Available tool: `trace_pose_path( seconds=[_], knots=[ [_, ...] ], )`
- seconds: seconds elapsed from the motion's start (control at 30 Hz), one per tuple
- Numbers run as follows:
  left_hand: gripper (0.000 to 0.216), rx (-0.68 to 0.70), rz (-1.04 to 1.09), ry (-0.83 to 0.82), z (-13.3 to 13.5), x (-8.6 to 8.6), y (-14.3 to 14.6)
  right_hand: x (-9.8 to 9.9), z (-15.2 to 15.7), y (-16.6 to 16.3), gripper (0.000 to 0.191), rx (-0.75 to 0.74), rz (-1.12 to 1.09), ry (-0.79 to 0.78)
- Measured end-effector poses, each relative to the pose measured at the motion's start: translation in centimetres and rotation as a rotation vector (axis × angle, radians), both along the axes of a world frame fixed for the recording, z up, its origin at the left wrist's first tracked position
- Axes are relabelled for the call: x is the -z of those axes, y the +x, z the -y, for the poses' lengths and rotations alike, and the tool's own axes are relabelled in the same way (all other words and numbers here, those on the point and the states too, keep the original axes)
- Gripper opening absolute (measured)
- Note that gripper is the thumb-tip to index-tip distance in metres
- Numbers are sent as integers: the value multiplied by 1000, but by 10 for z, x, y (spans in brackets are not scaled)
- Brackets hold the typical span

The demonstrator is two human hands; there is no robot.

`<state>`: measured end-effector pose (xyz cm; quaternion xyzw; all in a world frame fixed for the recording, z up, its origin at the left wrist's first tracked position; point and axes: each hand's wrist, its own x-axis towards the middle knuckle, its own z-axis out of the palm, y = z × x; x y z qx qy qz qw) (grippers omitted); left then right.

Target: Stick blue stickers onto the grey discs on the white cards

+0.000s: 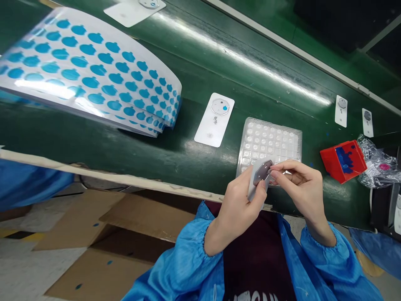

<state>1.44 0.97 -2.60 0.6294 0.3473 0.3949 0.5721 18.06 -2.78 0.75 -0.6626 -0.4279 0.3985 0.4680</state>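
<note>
At six o'clock of the clear, square plastic tray (300, 146), left fingers (260, 195) clamp a white rectangular card (252, 186). Right fingers (286, 166), pinched together (on what, I can't tell), apparently work its grey octagonal disc (262, 172); steadiness seems called for next.

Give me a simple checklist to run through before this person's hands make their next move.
1. Card held: ok. The left hand grips a white card, tilted.
2. Right hand in position: ok. Its fingertips are close to the octagonal disc on that card.
3. Anything pinched in the right fingertips: cannot tell; too small to make out.
4. Clear plastic tray fully in view: not ok. The hands and card hide part of its near side.
5. Red box open: ok. Blue pieces show inside.
6. Green bench free of loose bits: not ok. Blue specks lie near the box.
</note>
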Motion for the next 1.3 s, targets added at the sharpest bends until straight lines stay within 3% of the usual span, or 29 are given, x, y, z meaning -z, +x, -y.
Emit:
trace_pose_path(
  seconds=[0.57,1.03,1.13,1.23,1.3],
  knots=[
    [35,3,-28,8,0,-5,1,-10,-7,8,15,-62,89,-55],
    [30,1,3,67,1,-5,3,-14,-6,2,21,-8,56,-55],
    [28,-7,19,-40,2,-7,2,-8,-8,2,33,-8,55,-80],
    [27,-9,98,-347,0,-9,3,3,-7,3,48,3,48,-87],
    [32,11,186,-581,-4,-10,5,9,-3,5,48,-40,22,-59]
  ],
)
